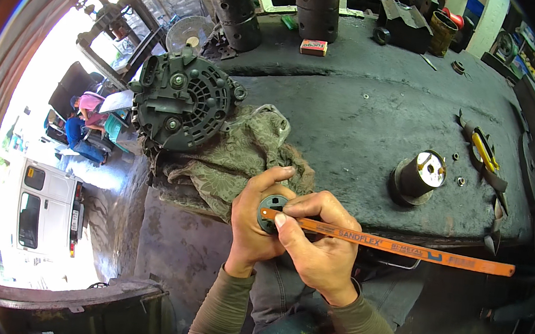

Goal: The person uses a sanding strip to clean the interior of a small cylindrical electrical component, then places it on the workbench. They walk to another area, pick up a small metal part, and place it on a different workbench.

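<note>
My left hand [246,230] is closed around a small round grey part [271,202], its face turned up with a dark slot in it. In my right hand [320,257] is an orange hacksaw blade [396,246], pinched near its left end between thumb and fingers. That end, with its small hole, lies across the face of the round part. The rest of the blade sticks out far to the right, past the bench's front edge. How deep the part sits in my left palm is hidden by the fingers.
Left on the dark workbench [343,129], an alternator [180,99] rests on a patterned rag [244,142]. To the right stand a metal cylinder [415,179], small nuts and a yellow-handled tool [485,151]. Behind are a matchbox [313,47] and tall dark canisters [315,9].
</note>
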Tool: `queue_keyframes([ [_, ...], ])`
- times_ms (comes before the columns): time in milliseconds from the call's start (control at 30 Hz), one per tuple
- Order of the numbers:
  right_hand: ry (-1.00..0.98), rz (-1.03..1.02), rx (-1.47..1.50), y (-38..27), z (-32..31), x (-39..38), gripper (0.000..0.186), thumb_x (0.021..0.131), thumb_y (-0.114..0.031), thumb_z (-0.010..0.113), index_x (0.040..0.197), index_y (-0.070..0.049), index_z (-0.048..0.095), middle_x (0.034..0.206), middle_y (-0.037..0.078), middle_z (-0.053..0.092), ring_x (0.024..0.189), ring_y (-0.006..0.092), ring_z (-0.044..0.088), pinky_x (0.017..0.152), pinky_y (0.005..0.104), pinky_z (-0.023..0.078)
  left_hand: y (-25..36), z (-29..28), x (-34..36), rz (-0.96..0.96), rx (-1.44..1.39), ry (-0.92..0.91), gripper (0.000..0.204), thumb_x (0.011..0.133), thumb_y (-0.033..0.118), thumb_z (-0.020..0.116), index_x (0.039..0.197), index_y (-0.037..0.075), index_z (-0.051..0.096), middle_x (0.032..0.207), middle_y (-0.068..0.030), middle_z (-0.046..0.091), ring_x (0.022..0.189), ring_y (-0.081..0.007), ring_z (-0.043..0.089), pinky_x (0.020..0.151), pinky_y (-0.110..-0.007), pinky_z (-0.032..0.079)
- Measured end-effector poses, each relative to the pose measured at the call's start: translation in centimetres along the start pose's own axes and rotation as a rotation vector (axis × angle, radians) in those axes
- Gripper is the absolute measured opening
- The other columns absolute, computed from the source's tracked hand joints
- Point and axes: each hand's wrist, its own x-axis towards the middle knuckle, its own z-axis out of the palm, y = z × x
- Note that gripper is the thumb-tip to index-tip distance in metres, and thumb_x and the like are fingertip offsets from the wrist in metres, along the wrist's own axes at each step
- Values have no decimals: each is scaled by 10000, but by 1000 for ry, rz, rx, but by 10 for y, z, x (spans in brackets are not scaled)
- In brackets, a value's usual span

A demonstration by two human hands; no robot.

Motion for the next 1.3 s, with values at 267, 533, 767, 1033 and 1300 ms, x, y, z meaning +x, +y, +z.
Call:
queue_keyframes([
  [267,24,20,-1,3,3,0,102,867,61,750,918,25,670,940,106,719,879,121,667,803,278,546,-4,-2,-3,14,39,22,629,773,58,808,1362,20,594,867,-69,721,751,-144,675,706,-287,534],
  [533,54,180,169,-1,1,4,99,871,66,729,897,20,645,922,74,705,856,102,651,774,276,547,-6,-1,-2,76,34,12,666,753,24,825,1373,14,582,869,-69,719,755,-148,677,711,-287,538],
  [767,79,182,148,-3,6,4,108,847,23,741,872,12,637,842,72,666,811,134,643,727,301,526,-6,-2,-2,83,62,-10,666,761,47,850,1373,22,588,868,-61,721,751,-140,664,744,-287,536],
  [1033,45,76,-14,0,2,7,108,878,55,723,885,10,625,880,60,675,834,80,620,757,265,529,-6,-1,-1,29,-8,0,632,783,11,819,1372,27,590,850,-53,712,730,-128,644,715,-278,527],
  [1300,6,44,-73,5,1,6,106,878,50,711,872,12,612,875,64,676,800,80,621,727,264,528,-4,0,0,36,16,-7,663,760,-23,811,1380,39,584,853,-60,707,745,-127,644,713,-274,523],
])
